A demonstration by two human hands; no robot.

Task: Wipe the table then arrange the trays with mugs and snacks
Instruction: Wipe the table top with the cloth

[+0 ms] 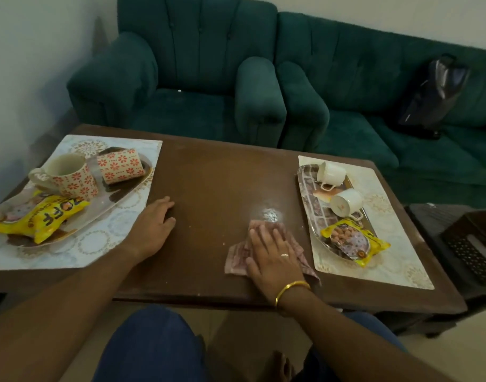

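A right hand (272,253) lies flat, fingers spread, on a crumpled pink checked cloth (237,257) at the middle of the scuffed brown wooden counter (214,172); the left hand (153,226) rests open beside a patterned oblong tray (117,199) holding floral ceramic mugs (70,177).

Right hand (272,253) flat on cloth (237,257)

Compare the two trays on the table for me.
The left tray holds two red-flowered mugs, one upright, one on its side. The right tray holds two plain white mugs, both tipped over. The left tray looks larger in this view. Each sits on a placemat and carries a yellow snack packet.
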